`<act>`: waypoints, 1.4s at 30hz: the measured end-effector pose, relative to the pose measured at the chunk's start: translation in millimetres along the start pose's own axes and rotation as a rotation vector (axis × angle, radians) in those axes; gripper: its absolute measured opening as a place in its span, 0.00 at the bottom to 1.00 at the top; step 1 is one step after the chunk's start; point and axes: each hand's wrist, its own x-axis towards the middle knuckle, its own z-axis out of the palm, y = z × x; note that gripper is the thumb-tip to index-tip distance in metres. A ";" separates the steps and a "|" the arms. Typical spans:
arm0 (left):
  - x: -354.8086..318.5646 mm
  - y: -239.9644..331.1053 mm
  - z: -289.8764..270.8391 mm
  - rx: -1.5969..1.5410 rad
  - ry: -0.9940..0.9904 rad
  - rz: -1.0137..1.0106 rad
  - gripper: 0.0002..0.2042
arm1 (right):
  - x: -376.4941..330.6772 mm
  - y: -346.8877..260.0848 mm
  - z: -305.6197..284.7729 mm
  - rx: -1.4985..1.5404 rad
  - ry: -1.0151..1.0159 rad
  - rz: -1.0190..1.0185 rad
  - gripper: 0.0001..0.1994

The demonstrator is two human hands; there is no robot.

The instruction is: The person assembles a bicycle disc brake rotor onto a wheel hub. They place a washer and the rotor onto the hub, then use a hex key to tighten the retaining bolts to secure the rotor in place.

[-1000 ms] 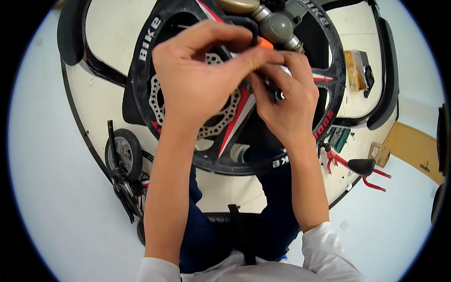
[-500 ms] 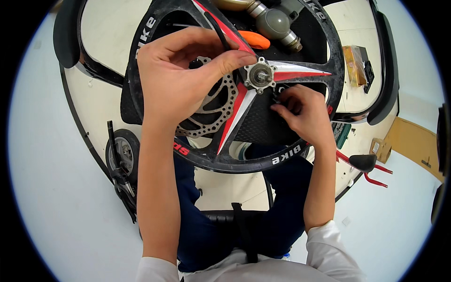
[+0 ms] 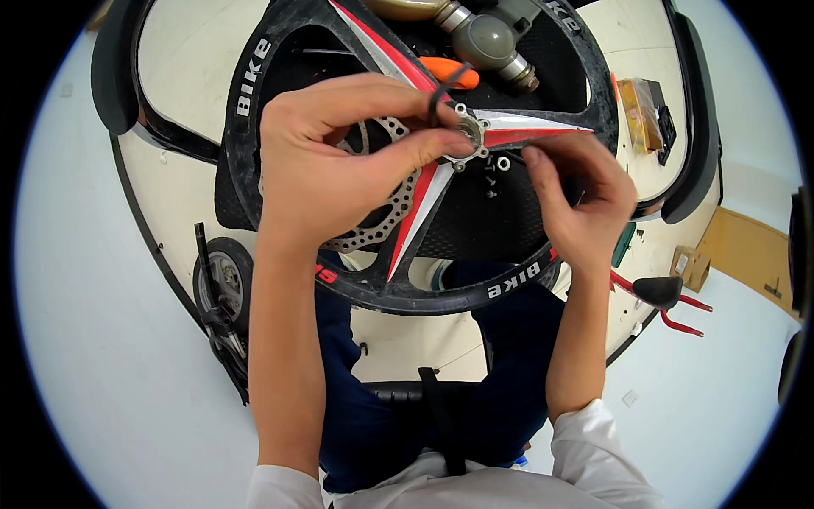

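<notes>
A black spoked bike wheel [image 3: 469,299] with red and white spokes lies flat in front of me. My left hand [image 3: 335,157] pinches a thin dark bent rod [image 3: 453,83], which looks like a hex key and is blurred. Its thumb and fingertips cover part of the metal hub [image 3: 473,138]. My right hand [image 3: 585,191] is curled over the wheel's right side, its fingertips together; what they hold, if anything, is hidden. Between that hand and the hub are a nut [image 3: 504,163] and several small bolts [image 3: 491,183]. A perforated brake disc [image 3: 373,229] lies partly behind my left hand and a spoke.
Under the wheel is a black chair seat [image 3: 500,229], with black armrests [image 3: 691,161] at the sides. An orange handle [image 3: 449,72] and a grey tool [image 3: 489,41] lie at the far side. A small wheel [image 3: 227,280] stands left; a red-framed part [image 3: 657,293] is right.
My right hand has moved right, away from the hub, uncovering the nut and bolts. My left hand has shifted slightly right over the hub, and its rod has swung from leaning left to leaning right.
</notes>
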 end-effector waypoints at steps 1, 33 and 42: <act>0.3 0.2 3.3 0.023 -0.019 0.032 0.10 | 3.3 -7.2 3.5 0.010 0.053 -0.103 0.10; 4.9 -2.5 10.7 -0.057 0.125 0.000 0.16 | 10.0 -17.3 47.0 -0.007 -0.052 -0.207 0.09; -7.2 9.6 8.4 -0.172 0.002 -0.078 0.11 | 11.3 -15.5 45.1 0.021 -0.129 -0.169 0.08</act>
